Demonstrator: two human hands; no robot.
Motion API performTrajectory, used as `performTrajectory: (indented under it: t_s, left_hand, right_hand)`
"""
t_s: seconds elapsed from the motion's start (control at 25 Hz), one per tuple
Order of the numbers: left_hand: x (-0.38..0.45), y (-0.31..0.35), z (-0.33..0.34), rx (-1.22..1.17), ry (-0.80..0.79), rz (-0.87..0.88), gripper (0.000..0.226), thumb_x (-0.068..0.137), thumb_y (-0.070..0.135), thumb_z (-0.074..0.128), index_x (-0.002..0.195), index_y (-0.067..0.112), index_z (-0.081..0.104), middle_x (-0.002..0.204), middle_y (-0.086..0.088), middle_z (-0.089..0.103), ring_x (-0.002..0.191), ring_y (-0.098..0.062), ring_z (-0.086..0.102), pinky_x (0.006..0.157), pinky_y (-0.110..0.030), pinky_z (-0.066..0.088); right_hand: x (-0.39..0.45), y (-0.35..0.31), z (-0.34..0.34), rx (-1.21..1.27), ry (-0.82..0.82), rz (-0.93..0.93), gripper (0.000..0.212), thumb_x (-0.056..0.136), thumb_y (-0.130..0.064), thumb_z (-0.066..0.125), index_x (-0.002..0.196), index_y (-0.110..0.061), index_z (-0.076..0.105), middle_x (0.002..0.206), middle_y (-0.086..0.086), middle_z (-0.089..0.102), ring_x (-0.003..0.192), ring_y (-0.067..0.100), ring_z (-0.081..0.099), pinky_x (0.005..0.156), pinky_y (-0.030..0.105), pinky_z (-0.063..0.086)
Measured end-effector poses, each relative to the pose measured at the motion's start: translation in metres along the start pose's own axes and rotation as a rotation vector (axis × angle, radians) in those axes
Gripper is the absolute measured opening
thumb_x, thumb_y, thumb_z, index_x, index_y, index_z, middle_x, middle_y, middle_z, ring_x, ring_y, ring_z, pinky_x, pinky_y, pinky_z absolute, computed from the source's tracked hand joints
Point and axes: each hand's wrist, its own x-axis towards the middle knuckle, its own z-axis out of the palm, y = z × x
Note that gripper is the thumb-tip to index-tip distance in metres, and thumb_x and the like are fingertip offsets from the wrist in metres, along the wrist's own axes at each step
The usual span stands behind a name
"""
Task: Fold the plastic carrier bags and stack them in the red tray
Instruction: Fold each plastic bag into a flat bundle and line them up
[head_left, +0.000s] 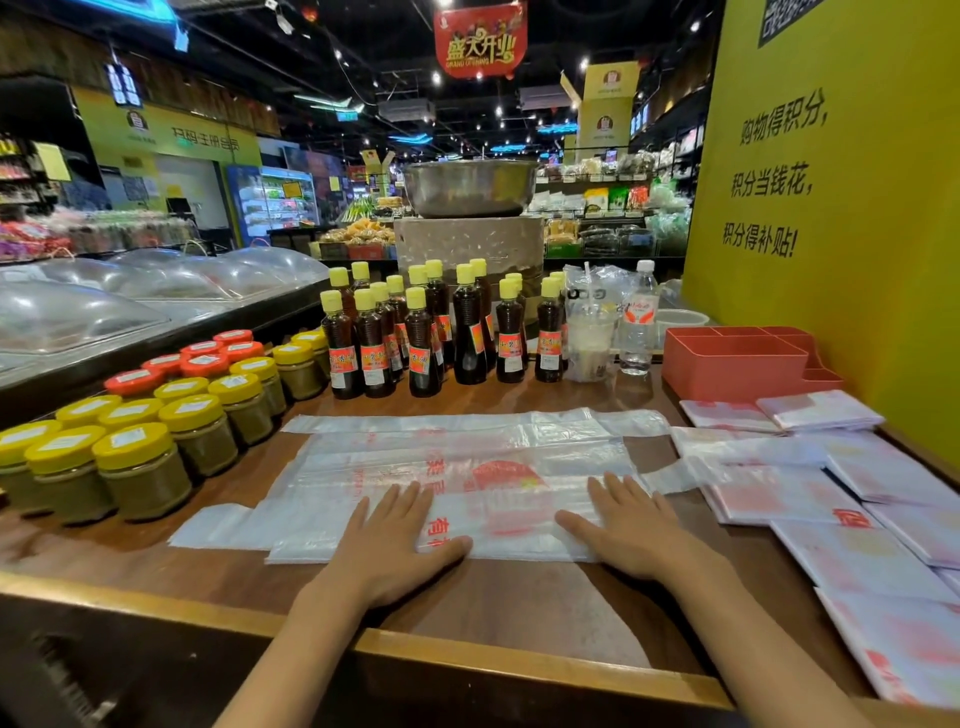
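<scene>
Flat, the carrier bag (415, 467) lies lengthwise left-to-right, apparently half-folded, under both spread hands (395, 540) (623, 530).

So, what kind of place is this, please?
Most likely a supermarket counter: labelled sauce bottles and yellow-lidded jars stand in rows for sale, stocked shelves fill the background, and a "Grand Opening" banner hangs overhead.

bag (467, 467) on table (519, 613), tray (727, 364) behind right.

A translucent carrier bag (457, 467) with red print lies flat, well left of the red tray (737, 364).
</scene>
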Motion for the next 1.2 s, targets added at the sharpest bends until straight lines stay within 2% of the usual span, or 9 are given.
performTrajectory:
  t_s: [0.12,0.24,0.4,0.48,0.56,0.68,0.88,1.04,1.2]
  left_hand:
    - [0.001,-0.002,-0.002,-0.031,-0.028,-0.017,0.14,0.041,0.106,-0.008,0.159,0.032,-0.003,0.166,0.008,-0.009,0.153,-0.015,-0.008,0.124,-0.045,-0.005]
    - [0.004,-0.003,-0.009,-0.032,0.006,0.004,0.111,0.069,0.098,0.02,0.159,0.035,0.008,0.167,0.009,0.004,0.154,-0.015,0.005,0.124,-0.042,0.005]
    - [0.006,-0.011,-0.018,-0.017,0.115,0.096,0.084,0.084,0.081,0.043,0.152,0.034,0.034,0.16,0.011,0.031,0.145,-0.011,0.032,0.117,-0.033,0.026]
    - [0.005,-0.016,-0.016,-0.062,0.199,0.159,0.068,0.089,0.073,0.046,0.145,0.034,0.047,0.151,0.013,0.045,0.136,-0.006,0.042,0.11,-0.025,0.034]
    - [0.005,-0.019,-0.013,-0.09,0.276,0.192,0.056,0.089,0.065,0.045,0.134,0.035,0.057,0.138,0.016,0.056,0.123,-0.001,0.049,0.1,-0.018,0.039]
    - [0.006,-0.017,-0.013,-0.061,0.38,0.21,0.051,0.085,0.057,0.037,0.116,0.034,0.069,0.116,0.017,0.066,0.106,-0.002,0.056,0.09,-0.02,0.045]
    - [0.003,-0.016,-0.015,-0.052,0.663,0.162,0.042,0.085,0.049,0.041,0.089,0.024,0.074,0.086,0.009,0.072,0.079,-0.013,0.061,0.073,-0.029,0.044]
    - [-0.006,-0.009,-0.019,-0.15,0.827,0.203,0.039,0.085,0.048,0.046,0.087,0.021,0.074,0.08,0.008,0.073,0.065,-0.007,0.056,0.061,-0.015,0.036]
    - [-0.006,-0.014,-0.02,-0.141,0.967,0.287,0.026,0.088,0.037,0.054,0.091,0.017,0.072,0.083,0.004,0.072,0.074,-0.015,0.064,0.074,-0.027,0.043]
  right_hand:
    - [-0.002,0.003,-0.001,0.0,0.018,0.002,0.095,0.09,-0.081,0.024,0.162,-0.023,0.0,0.168,0.001,-0.01,0.155,0.019,-0.011,0.122,0.05,-0.01]
    - [-0.002,0.006,-0.009,0.053,0.086,-0.085,0.088,0.088,-0.066,0.045,0.161,-0.029,0.011,0.169,-0.006,0.0,0.154,0.011,-0.006,0.122,0.046,-0.015]
    - [-0.005,-0.001,-0.021,0.172,0.235,-0.233,0.059,0.081,-0.042,0.056,0.139,-0.04,0.049,0.147,-0.02,0.046,0.141,-0.004,0.03,0.122,0.037,-0.017]
    - [-0.004,-0.009,-0.022,0.119,0.296,-0.258,0.038,0.09,-0.036,0.054,0.127,-0.036,0.06,0.134,-0.021,0.058,0.131,-0.005,0.043,0.124,0.035,-0.01]
    - [-0.005,-0.013,-0.023,0.09,0.351,-0.248,0.033,0.095,-0.036,0.052,0.124,-0.034,0.066,0.13,-0.018,0.063,0.125,0.002,0.051,0.123,0.032,0.014]
    - [-0.008,-0.014,-0.026,0.085,0.42,-0.227,0.032,0.095,-0.034,0.053,0.122,-0.031,0.07,0.125,-0.014,0.068,0.116,0.012,0.059,0.099,0.028,0.041]
    - [-0.016,-0.022,-0.026,0.04,0.569,-0.325,0.035,0.092,-0.036,0.045,0.114,-0.03,0.072,0.114,-0.013,0.072,0.105,0.011,0.065,0.082,0.028,0.047]
    - [-0.023,-0.018,-0.031,0.239,0.716,-0.437,0.026,0.083,-0.031,0.058,0.103,-0.03,0.075,0.1,-0.02,0.074,0.092,0.002,0.067,0.074,0.016,0.048]
    - [-0.018,-0.01,-0.036,0.269,0.689,-0.469,0.026,0.088,-0.018,0.069,0.111,-0.028,0.075,0.107,-0.018,0.073,0.099,0.004,0.067,0.083,0.025,0.054]
